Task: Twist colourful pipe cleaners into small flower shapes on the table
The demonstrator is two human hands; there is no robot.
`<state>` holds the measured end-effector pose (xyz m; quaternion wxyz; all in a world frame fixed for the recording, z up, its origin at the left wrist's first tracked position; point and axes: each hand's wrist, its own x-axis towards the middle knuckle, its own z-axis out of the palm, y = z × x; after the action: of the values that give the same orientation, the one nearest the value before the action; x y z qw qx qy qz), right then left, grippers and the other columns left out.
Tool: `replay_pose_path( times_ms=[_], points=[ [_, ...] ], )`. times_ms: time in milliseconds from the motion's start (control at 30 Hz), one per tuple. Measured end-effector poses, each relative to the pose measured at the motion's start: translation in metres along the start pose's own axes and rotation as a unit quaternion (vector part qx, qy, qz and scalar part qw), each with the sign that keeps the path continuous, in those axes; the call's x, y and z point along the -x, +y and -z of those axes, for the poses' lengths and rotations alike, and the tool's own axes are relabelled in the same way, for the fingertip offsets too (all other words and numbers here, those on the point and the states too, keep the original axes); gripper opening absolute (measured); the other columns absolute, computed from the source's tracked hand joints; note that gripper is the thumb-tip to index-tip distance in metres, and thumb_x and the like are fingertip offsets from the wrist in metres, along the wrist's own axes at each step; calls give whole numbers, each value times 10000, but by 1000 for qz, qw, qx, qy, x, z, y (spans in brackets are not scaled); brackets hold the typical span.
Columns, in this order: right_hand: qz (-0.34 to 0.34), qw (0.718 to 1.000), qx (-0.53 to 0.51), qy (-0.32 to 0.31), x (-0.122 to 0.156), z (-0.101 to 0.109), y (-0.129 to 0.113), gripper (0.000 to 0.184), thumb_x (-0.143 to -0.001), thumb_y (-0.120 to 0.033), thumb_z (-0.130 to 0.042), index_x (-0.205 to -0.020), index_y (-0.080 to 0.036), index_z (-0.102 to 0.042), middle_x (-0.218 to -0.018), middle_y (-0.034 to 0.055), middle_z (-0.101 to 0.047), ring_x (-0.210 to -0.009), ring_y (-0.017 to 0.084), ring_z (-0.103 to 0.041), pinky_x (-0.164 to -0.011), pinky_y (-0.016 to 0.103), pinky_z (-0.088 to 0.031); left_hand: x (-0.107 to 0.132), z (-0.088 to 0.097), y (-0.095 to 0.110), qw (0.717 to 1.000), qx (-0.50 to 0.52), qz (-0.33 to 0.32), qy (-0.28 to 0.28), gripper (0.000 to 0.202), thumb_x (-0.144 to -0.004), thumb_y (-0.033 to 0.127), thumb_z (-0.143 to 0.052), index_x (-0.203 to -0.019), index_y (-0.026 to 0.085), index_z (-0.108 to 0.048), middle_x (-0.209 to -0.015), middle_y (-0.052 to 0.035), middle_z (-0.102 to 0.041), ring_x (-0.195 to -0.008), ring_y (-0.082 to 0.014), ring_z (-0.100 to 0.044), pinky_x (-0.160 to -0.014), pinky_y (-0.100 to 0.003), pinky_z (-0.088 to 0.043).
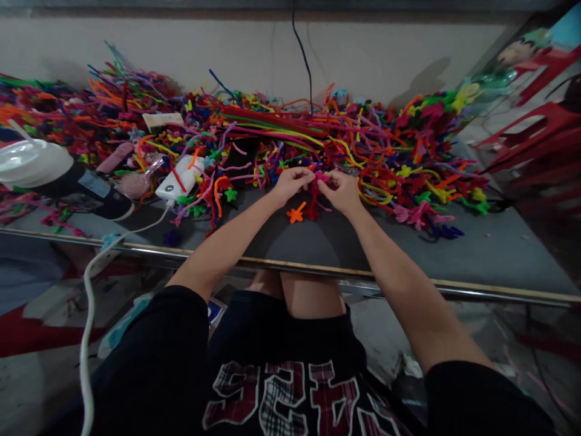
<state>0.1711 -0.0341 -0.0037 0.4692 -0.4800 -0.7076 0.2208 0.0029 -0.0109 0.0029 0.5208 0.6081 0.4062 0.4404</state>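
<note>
Between my two hands is a magenta pipe cleaner [320,177], bent into a small bunched shape. My left hand [294,183] pinches its left side with thumb and forefinger. On the other side, my right hand [339,189] has its fingers closed on the same piece. Just below my fingers, an orange pipe-cleaner flower [296,212] lies on the grey tabletop [313,245], beside a dark red one [311,210]. A dark metal tool [347,170], partly hidden, lies behind my right hand.
Heaps of coloured pipe cleaners [394,136] run along the wall. At the left stand a lidded cup [91,184], a pink hairbrush [135,183] and a white power bank [180,179] with a white cable [89,303] hanging over the table edge. Red chairs [535,136] are at right.
</note>
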Motion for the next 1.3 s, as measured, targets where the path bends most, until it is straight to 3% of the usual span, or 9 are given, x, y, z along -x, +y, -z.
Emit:
replay_pose_path(
  times_ms=[167, 333, 467, 733, 1033, 1300],
  points=[
    [-62, 994, -70, -51, -2, 4, 4, 270, -796, -464, -628, -736, -201, -617, -563, 3, -603, -419, 117, -495, -457, 285, -404, -2, 2, -1, 1000, 22, 3, -14, 157, -873, 257, -593, -758, 159, -637, -563, 38, -506, -483, -46, -422, -464, -196, -295],
    [-60, 993, -76, -67, -2, 4, -2, 400, -783, -561, -622, -614, -201, -585, -534, 7, -592, -403, 107, -481, -455, 283, -388, -2, 3, 1, 998, 53, 26, -18, 125, -877, 198, -554, -795, 153, -637, -640, 20, -543, -542, -57, -491, -465, -196, -299],
    [-64, 992, -83, -66, -2, 4, -2, 442, -756, -622, -624, -617, -204, -591, -534, 1, -595, -406, 106, -478, -449, 276, -380, -2, 2, 2, 998, 58, 26, -9, 143, -893, 233, -537, -843, 157, -647, -729, 2, -583, -565, -59, -507, -459, -197, -299],
    [-55, 990, -91, -89, -3, 3, 6, 386, -782, -554, -630, -633, -198, -613, -562, -3, -623, -429, 105, -502, -472, 269, -396, -4, 2, -7, 1000, -20, -19, -7, 141, -868, 275, -593, -808, 158, -641, -619, 17, -537, -538, -62, -462, -477, -205, -323],
    [-79, 980, -148, -112, -4, 2, 0, 452, -738, -642, -637, -647, -200, -606, -553, 0, -607, -410, 96, -482, -423, 261, -365, -4, 4, -7, 999, -7, -26, -30, 190, -877, 333, -585, -778, 174, -620, -637, 11, -531, -544, -66, -453, -496, -223, -311],
    [-86, 974, -173, -117, -4, 2, -2, 454, -740, -628, -647, -639, -187, -605, -526, -6, -583, -377, 74, -429, -391, 243, -317, -7, 4, -12, 999, 15, -38, -33, 207, -873, 352, -592, -781, 168, -615, -626, 12, -523, -547, -71, -462, -489, -220, -310]
  ],
)
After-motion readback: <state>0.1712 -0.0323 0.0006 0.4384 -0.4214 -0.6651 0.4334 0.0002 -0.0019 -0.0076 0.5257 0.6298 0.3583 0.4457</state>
